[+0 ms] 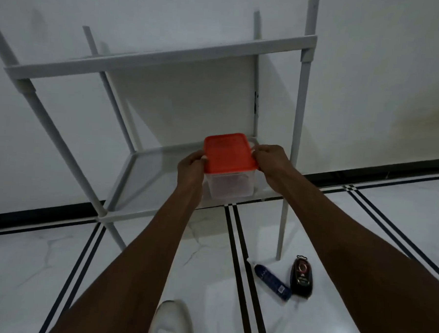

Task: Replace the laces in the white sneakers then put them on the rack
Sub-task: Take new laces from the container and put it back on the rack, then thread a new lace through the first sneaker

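Orange-lidded box (pixel 229 164) gripped by both hands (pixel 191 166) (pixel 271 160) | contents unclear | white sneaker (pixel 171 321) cut off

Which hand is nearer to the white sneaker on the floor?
Left. The left hand grips the orange lid on its left edge, more directly above the sneaker; the right hand grips the lid's right edge, farther over.

White sneaker (pixel 170 324) cut off below
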### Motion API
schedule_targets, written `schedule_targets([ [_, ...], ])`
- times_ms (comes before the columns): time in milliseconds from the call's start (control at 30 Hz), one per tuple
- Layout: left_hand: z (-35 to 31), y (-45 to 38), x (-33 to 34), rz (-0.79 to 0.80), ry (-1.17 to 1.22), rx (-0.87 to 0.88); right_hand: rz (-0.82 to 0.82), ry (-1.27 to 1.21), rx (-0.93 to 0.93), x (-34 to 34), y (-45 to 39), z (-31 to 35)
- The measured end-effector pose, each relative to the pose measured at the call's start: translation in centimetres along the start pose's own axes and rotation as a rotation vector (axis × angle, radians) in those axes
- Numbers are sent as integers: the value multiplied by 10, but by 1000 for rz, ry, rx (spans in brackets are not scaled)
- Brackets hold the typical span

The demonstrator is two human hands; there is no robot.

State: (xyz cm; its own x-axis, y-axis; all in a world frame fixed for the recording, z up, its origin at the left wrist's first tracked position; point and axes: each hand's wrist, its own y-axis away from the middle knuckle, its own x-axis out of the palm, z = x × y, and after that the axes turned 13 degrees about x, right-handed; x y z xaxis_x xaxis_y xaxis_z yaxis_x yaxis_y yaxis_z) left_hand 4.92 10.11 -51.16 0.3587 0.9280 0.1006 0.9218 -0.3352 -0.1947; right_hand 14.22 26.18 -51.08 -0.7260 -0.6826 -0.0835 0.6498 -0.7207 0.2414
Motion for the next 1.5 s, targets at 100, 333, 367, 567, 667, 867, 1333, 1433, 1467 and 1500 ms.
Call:
schedule_targets([
  [100, 13, -22, 10, 20, -33, 4, -11, -10, 5, 1, -27, 1],
  [333, 27, -37, 13, 15, -17, -31, -9, -10, -41, 6, -48, -11],
  [367, 28, -38, 10, 17, -4, -29, -7, -8, -56, 6, -47, -12],
  [567, 31, -14, -7, -56, -8, 29, -181, 153, -206, 7, -11, -23],
  [667, 38, 33, -25, -103, 22, 138, -397, 181, -490, 15, 36, -43],
  [867, 115, 161, -68, 105, -70, 8, -223, 128, -432, 34, 117, -157],
  [1333, 256, 289, -127, 758, -841, -128, 423, 795, 215, 18, 178, -361],
  [1433, 254, 288, -136, 722, -915, -91, 544, 862, 216, 20, 184, -369],
  [1467, 255, 287, -141, 707, -927, -81, 556, 907, 195, 22, 187, -372],
  [1500, 256, 286, -146, 702, -937, -84, 568, 969, 154, 23, 190, -377],
])
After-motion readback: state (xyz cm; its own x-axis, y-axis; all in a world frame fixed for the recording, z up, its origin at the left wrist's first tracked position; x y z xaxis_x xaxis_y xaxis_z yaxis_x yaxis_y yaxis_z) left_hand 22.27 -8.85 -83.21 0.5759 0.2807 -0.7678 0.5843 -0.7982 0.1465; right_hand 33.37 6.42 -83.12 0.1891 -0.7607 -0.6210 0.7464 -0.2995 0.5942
